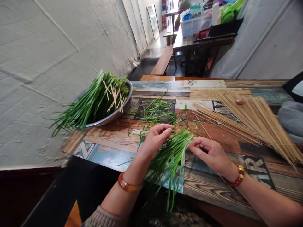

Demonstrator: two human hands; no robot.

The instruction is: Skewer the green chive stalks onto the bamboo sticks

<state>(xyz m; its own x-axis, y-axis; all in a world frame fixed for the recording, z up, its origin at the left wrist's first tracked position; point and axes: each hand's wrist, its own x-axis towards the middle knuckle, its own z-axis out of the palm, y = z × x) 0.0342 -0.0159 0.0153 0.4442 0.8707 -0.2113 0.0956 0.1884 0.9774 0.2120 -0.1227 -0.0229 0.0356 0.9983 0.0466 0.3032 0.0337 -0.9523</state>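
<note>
A loose bunch of green garlic chives (174, 151) lies on the table in front of me, pale cut ends pointing away and long leaves hanging over the near edge. My left hand (157, 140) is closed above the bunch's left side, thumb against the curled fingers; what is in that pinch is too small to tell. At the pale ends on the right, my right hand (211, 154) is closed, its fingertips pinching a chive stalk. Trimmed green scraps (157, 112) are scattered just beyond my left hand.
A metal bowl (129, 94) at the left holds a large heap of chives (94, 97) with several skewer ends (115, 97) sticking out. Many bamboo skewers (262, 116) are spread at the right. Behind stand a bench (163, 60) and another table with a plastic bin (195, 25).
</note>
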